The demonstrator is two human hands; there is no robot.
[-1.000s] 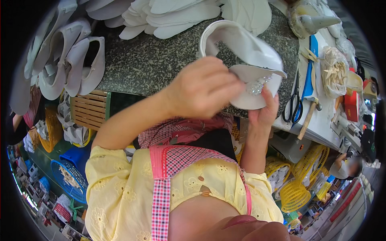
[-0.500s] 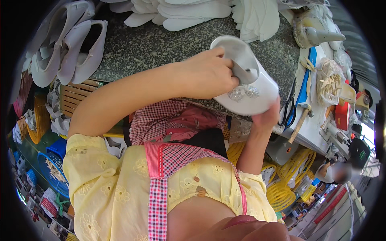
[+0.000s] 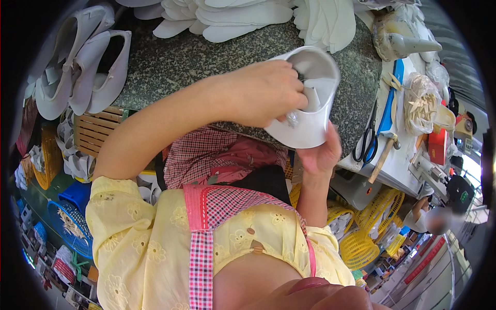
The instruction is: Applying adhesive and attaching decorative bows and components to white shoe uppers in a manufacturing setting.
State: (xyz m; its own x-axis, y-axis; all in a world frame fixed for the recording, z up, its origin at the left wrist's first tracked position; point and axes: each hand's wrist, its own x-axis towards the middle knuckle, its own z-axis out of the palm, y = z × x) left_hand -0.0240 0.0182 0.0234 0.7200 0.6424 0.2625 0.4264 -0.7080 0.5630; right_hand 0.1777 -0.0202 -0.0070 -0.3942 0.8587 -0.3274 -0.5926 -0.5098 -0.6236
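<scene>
A white shoe upper (image 3: 305, 135) with a silvery sparkling ornament on its front is held just above the near edge of the speckled stone worktop (image 3: 201, 57). Its opening faces up, and a loose-edged white flap shows inside. My left hand (image 3: 266, 93) reaches across from the left, fingers bent and closed on the near side of the opening, partly covering the ornament. At the toe end, my right hand (image 3: 321, 150) grips from below and to the right, its thumb against the side. Some of the right fingers are hidden beneath the shoe.
White insoles (image 3: 245, 18) lie piled at the back. More white shoe uppers (image 3: 106, 72) stand at the left. On the right lie black-handled scissors (image 3: 368, 144), a wooden-handled hammer (image 3: 383, 160) and a bag of beige strips (image 3: 421, 106). Yellow baskets (image 3: 359, 250) stand below.
The shoe upper has turned and tilted, so more of its inside shows. My left hand now covers part of the ornament; my right hand has shifted left with the toe.
</scene>
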